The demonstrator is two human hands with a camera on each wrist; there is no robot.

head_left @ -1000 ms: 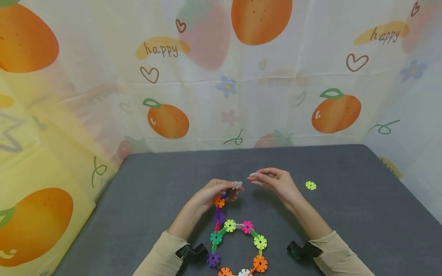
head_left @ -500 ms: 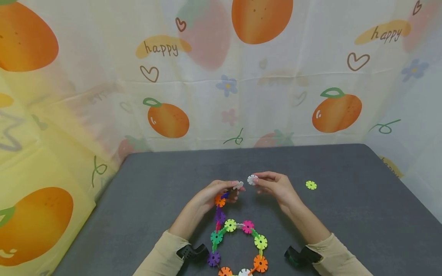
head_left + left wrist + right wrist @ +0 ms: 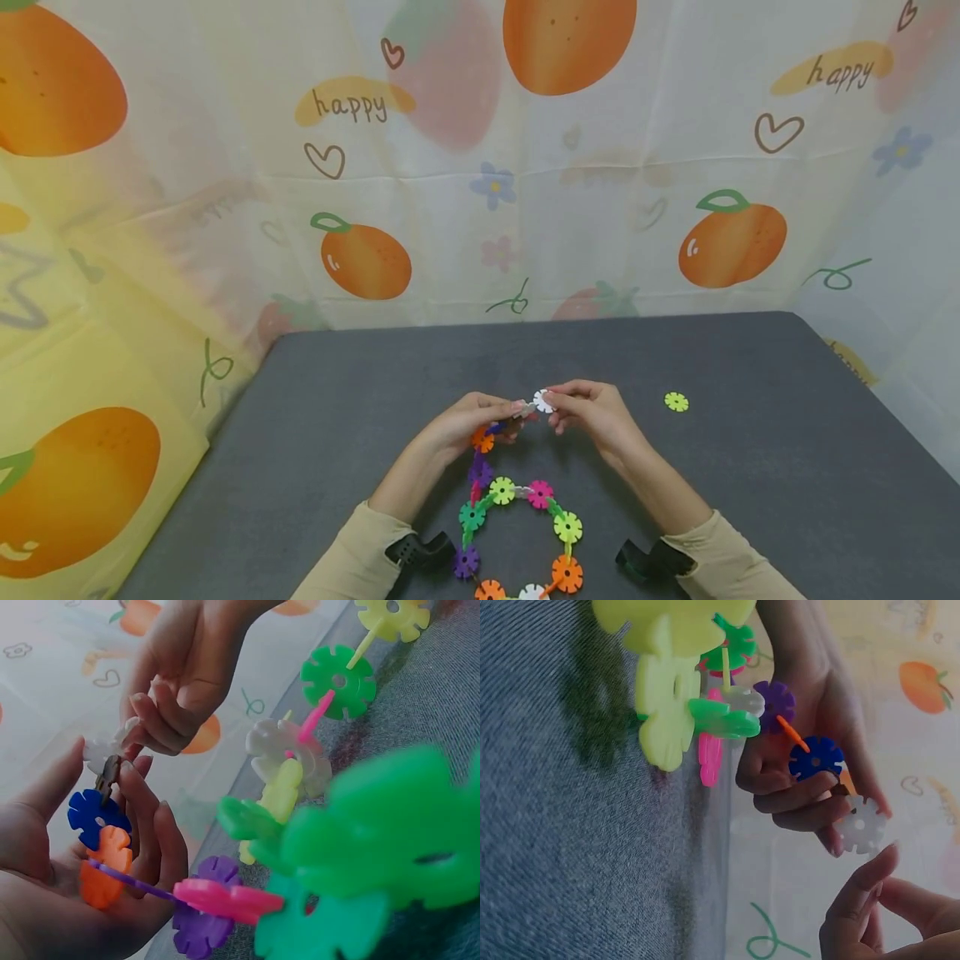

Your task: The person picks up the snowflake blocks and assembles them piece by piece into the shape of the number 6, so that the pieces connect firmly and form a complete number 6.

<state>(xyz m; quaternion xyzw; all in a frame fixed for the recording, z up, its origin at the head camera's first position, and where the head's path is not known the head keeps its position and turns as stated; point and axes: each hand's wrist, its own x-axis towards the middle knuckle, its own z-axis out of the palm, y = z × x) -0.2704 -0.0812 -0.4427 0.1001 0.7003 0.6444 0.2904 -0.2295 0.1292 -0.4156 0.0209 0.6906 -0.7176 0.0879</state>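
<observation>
My left hand (image 3: 465, 423) pinches a whitish snowflake disc (image 3: 860, 827) at the end of a chain of toothed plastic discs. Beside that disc, a brown disc (image 3: 109, 778), a blue disc (image 3: 88, 817) and an orange disc (image 3: 105, 871) follow along the chain, near the left palm. My right hand (image 3: 598, 414) pinches another white snowflake disc (image 3: 543, 402) between thumb and fingers, its edge at the left hand's disc. Whether their slots interlock cannot be seen. From the left hand, the chain runs down to a ring of coloured discs (image 3: 567, 527).
A single yellow-green disc (image 3: 677, 402) lies on the dark grey table (image 3: 787, 433), right of the right hand. Behind the table hangs a fruit-printed cloth (image 3: 442, 250). Black straps with cameras (image 3: 654, 560) sit at both wrists.
The right hand has turned its white disc face-on and moved down and left until it meets the left hand's disc. The left hand has shifted slightly right.
</observation>
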